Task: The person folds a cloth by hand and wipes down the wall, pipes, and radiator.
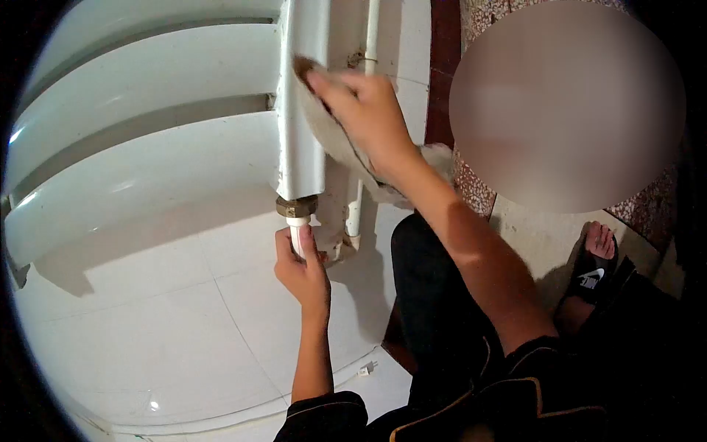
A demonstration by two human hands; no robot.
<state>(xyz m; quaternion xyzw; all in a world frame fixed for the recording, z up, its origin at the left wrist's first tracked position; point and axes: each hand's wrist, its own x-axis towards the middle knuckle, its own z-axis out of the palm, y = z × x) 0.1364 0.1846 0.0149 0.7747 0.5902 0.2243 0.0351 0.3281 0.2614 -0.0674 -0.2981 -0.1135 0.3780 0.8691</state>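
My left hand (303,272) is closed round a short white pipe (297,230) just below a brass nut (296,207). That nut sits at the lower end of the white upright (303,147) of a radiator (147,166) with wide curved bars. Higher up, my right hand (361,114) grips a grey-beige cloth (331,140) against the right side of the upright. The cloth hangs down under the wrist, and its dark brown tip shows at the fingertips. Some of the fingers of my right hand are hidden or blurred.
A thin white pipe (372,33) runs along the wall behind my right hand. White tiles (177,317) lie beyond the radiator. A white plug (366,369) with a cable is low in view. At right are a sandalled foot (593,269), speckled flooring (475,188) and a blurred round patch.
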